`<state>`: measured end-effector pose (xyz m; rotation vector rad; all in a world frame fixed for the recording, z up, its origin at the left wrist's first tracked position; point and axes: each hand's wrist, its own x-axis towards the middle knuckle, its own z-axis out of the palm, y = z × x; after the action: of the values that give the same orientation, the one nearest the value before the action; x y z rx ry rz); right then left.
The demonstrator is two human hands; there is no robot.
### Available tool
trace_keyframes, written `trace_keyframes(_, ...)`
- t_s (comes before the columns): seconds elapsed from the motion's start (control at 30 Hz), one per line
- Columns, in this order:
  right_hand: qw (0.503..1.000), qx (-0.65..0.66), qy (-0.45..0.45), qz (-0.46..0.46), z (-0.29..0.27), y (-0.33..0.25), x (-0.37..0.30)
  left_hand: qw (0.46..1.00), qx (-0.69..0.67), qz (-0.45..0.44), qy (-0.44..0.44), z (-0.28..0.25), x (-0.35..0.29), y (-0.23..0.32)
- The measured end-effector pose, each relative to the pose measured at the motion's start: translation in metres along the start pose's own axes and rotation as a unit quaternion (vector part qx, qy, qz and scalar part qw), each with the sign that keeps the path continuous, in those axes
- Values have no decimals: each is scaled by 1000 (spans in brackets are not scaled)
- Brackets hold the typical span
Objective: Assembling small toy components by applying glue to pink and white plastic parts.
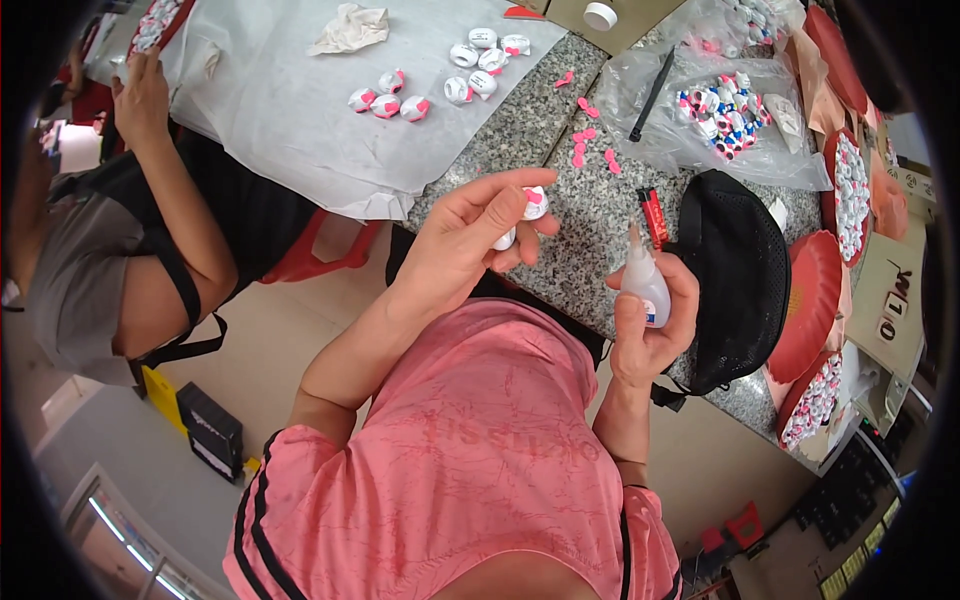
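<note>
My left hand (pixel 455 235) pinches a small white rounded piece (pixel 537 207) with a pink shape on it between thumb and fingers. A second white piece (pixel 505 240) shows lower in the same hand, partly hidden by the palm. In my right hand (pixel 660 335) is a small squeeze bottle (pixel 643 280), its narrow nozzle pointing up. Beyond my hands several loose pink bow-like pieces (pixel 588 108) lie on the speckled stone tabletop (pixel 490 150). White pieces with pink parts (pixel 388 105) and plain white pieces (pixel 470 57) rest on the paper sheet.
A black mesh pouch (pixel 735 280) lies right of the bottle, beside a red-and-black packet (pixel 652 215). A plastic bag of small parts (pixel 728 112), a black pen (pixel 652 95) and red trays (pixel 808 300) are farther right. At left, a co-worker's arm (pixel 170 165) reaches over the paper sheet (pixel 290 120).
</note>
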<state>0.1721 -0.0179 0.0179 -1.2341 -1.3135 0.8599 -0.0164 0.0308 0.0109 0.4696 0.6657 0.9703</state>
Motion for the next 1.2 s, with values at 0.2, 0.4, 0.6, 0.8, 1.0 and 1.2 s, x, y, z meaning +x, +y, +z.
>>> trace_keyframes(0.2,997,-69,-14,-21,-9,2,3,998,58,-1,-19,-2,-2,-3)
trace_keyframes(0.4,999,-32,-4,15,-4,-7,2,997,72,8,8,-3,-1,-4)
trace_keyframes(0.6,994,-82,-29,-72,-8,-4,7,1000,5,-10,-25,-4,0,0)
trace_keyframes(0.8,999,-14,34,13,-2,-8,4,1000,8,-22,-13,0,-1,2)
trace_keyframes(1.0,999,-28,25,-5,-8,-8,2,998,65,17,8,2,-1,-3)
trace_keyframes(1.2,998,-53,-5,-32,-8,-12,4,996,86,37,2,-3,-1,-7)
